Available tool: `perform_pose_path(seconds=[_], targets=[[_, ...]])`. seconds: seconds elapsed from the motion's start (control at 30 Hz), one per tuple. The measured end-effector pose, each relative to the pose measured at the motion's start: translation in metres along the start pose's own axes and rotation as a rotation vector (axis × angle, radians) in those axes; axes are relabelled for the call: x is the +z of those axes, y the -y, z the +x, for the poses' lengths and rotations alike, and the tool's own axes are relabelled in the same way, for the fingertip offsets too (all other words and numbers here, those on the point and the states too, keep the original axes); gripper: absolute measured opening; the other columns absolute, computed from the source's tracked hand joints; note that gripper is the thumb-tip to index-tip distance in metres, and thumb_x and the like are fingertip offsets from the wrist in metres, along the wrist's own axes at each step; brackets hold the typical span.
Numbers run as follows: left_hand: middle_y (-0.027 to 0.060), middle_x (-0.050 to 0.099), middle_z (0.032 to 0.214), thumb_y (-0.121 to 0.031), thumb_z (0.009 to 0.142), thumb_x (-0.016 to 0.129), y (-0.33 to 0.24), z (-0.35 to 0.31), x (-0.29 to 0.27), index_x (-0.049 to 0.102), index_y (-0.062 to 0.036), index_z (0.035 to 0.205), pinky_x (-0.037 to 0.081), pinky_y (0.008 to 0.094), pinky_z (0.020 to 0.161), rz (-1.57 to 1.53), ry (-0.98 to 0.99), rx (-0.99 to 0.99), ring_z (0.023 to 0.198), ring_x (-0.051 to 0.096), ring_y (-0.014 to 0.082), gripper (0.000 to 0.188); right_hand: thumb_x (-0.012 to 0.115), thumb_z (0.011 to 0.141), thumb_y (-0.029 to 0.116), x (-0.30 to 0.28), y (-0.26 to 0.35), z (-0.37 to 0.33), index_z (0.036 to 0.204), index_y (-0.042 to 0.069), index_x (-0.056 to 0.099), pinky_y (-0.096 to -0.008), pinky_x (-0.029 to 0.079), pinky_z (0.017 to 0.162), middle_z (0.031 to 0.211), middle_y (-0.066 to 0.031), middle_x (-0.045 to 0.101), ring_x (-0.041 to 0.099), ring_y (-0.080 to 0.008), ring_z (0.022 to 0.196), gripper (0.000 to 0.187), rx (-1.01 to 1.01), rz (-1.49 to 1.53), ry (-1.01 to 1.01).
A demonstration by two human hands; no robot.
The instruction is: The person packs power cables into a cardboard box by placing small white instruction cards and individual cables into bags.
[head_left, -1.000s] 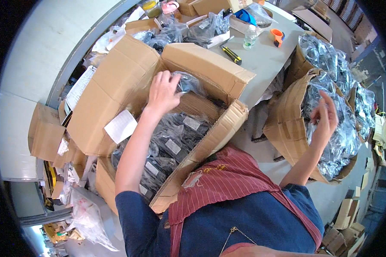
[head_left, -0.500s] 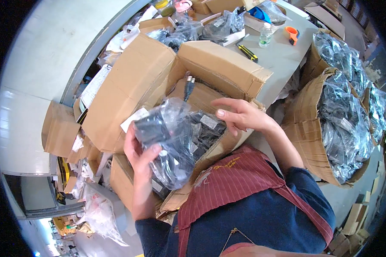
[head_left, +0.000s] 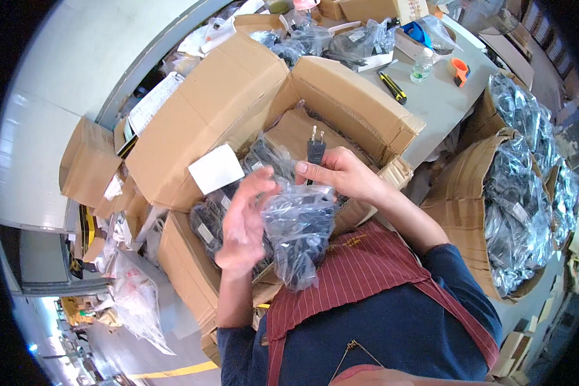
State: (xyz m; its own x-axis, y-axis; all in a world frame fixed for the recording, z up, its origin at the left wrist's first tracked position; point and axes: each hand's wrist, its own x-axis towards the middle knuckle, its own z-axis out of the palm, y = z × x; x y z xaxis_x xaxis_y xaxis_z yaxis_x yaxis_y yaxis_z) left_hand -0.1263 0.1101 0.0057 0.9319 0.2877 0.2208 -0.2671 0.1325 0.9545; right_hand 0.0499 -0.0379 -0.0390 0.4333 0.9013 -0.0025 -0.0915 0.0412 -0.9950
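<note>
My right hand (head_left: pixel 346 175) pinches a black power cord just below its two-pin plug (head_left: pixel 315 149), which points up and away from me. From that grip a clear plastic bag (head_left: pixel 299 235) hangs down, with dark contents I cannot make out through the film. My left hand (head_left: pixel 246 219) is beside the bag, blurred, its fingers apart and holding nothing. Both hands are over an open cardboard box (head_left: pixel 199 116), where more bagged black items (head_left: pixel 206 225) lie. A white slip of paper (head_left: pixel 216 168) rests on them near the box's left side.
A yellow-black utility knife (head_left: pixel 392 87), a clear bottle (head_left: pixel 422 66) and an orange tape dispenser (head_left: pixel 459 72) sit on the grey table (head_left: pixel 424 122). Tall cartons (head_left: pixel 463 206) of bagged goods stand at right. Bagged cords (head_left: pixel 360 42) lie behind the box.
The bag has moved right and toward me, from my left hand into my right. My left hand has let go, and my right hand has closed at the plug. The view has shifted somewhat.
</note>
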Motion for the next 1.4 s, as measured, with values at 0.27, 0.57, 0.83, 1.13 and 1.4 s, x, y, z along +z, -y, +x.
perform_pose_path(seconds=[0.27,0.57,0.83,1.13,1.4], targets=[[0.0095,0.058,0.13,-0.017,0.09,0.073,0.023,0.043,0.024,0.061,0.0,0.127,0.045,0.0273,0.096,0.161,0.073,-0.265,0.115,0.056,0.0138,0.042,0.063,0.089,0.039,-0.003,0.04,-0.02,0.077,0.0,0.066,-0.0501,0.052,0.062,0.072,-0.022,0.067,0.066,-0.0414,0.069,0.04,-0.195,-0.981,-0.038],[0.0055,0.072,0.086,-0.022,0.101,0.058,0.034,0.033,0.046,0.067,0.0001,0.122,0.043,0.0192,0.065,0.116,0.076,-0.355,0.073,0.058,0.005,0.032,0.069,0.088,0.01,-0.043,0.102,-0.06,0.102,0.002,0.071,-0.0286,0.051,0.064,0.077,-0.0053,0.068,0.064,-0.0155,0.067,0.016,-0.237,-0.716,-0.288],[0.0052,0.072,0.082,-0.023,0.101,0.058,0.037,0.031,0.056,0.067,-0.0007,0.121,0.041,0.019,0.055,0.163,0.015,-0.276,0.061,0.054,0.003,0.032,0.061,0.081,-0.011,-0.022,0.07,-0.047,0.116,0.0,0.061,-0.0309,0.053,0.078,0.101,-0.0088,0.063,0.063,-0.0174,0.091,0.037,-0.461,-0.646,-0.231],[0.0065,0.071,0.08,-0.023,0.102,0.056,0.044,0.027,0.054,0.066,0.0002,0.119,0.041,0.0191,0.05,0.113,0.009,-0.256,0.056,0.054,0.004,0.03,0.059,0.079,-0.011,-0.009,0.059,-0.04,0.12,0.002,0.053,-0.0338,0.055,0.074,0.096,-0.0114,0.061,0.066,-0.0244,0.085,0.043,-0.579,-0.676,-0.349],[0.0077,0.071,0.078,-0.026,0.103,0.056,0.041,0.028,0.057,0.068,0.0024,0.101,0.036,0.02,0.054,0.049,0.005,-0.309,0.059,0.049,0.0039,0.031,0.056,0.082,-0.01,-0.002,0.057,-0.039,0.117,0.003,0.053,-0.0383,0.054,0.069,0.092,-0.0125,0.058,0.065,-0.0307,0.083,0.038,-0.617,-0.848,-0.399]])
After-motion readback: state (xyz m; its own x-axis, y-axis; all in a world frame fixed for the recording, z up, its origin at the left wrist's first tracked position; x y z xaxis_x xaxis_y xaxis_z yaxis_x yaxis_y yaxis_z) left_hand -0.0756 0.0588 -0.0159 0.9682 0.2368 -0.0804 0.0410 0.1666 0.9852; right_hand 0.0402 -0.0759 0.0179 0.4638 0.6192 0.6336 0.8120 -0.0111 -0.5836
